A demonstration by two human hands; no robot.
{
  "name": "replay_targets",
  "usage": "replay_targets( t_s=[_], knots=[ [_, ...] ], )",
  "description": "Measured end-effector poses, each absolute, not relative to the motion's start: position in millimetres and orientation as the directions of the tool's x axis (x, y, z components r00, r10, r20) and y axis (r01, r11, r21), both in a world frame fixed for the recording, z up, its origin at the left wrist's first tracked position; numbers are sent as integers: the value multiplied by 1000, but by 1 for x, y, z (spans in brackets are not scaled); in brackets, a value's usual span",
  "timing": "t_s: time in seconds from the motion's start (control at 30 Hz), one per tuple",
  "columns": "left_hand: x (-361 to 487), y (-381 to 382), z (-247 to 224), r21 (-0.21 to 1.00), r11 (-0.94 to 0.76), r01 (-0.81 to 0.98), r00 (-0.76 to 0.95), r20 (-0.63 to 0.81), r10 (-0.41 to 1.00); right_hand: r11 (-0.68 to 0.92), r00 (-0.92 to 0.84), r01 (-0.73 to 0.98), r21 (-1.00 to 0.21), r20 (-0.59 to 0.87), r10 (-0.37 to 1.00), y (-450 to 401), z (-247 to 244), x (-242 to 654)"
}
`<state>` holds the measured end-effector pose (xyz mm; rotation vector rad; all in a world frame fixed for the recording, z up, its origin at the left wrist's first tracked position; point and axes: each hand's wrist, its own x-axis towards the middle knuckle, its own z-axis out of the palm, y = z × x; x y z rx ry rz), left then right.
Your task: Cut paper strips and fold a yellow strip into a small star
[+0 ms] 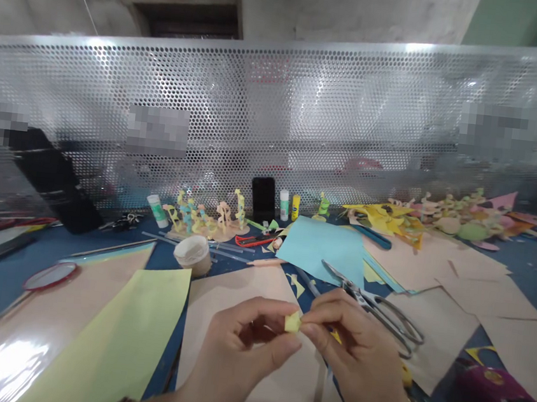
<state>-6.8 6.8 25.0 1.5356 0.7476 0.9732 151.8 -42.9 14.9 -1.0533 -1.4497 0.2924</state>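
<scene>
A small folded piece of yellow paper (293, 322) is held up between both hands, above a light pink sheet (220, 292). My left hand (250, 346) pinches it between thumb and index finger from the left. From the right, my right hand (353, 350) grips its edge with thumb and index finger pressed together. Metal scissors (382, 306) lie open just behind my right hand, partly on the sheets. A pale blue sheet (323, 248) lies beyond both hands.
A white tub (193, 255), a red cutter (249, 240), glue sticks (284, 204) and a black phone (263, 197) stand or lie farther back. Small paper figures (204, 216) line the perforated metal screen (316, 116). A yellow sheet (115, 332) lies left, a purple object (493, 391) right.
</scene>
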Motion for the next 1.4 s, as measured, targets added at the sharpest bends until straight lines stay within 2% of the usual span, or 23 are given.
replay_targets(
  t_s=[0.17,0.37,0.6,0.83,1.17,1.4],
  knots=[
    [-7,9,25,955,-293,-43,469,278,839,551,173,345,-760,628,759,-40,11,154],
    [-5,6,28,966,-238,-97,448,256,857,554,158,361,-750,635,757,-39,12,155],
    [-7,8,28,961,-271,-49,462,263,847,588,175,361,-724,672,720,-39,15,155],
    [-7,9,28,976,-187,-116,515,220,828,618,182,344,-707,696,695,-38,15,155],
    [-8,11,31,974,-174,-147,554,227,801,630,143,370,-683,712,687,-42,16,156],
    [-4,13,27,977,16,-212,538,103,837,640,113,410,-650,733,671,-42,12,155]
  ],
)
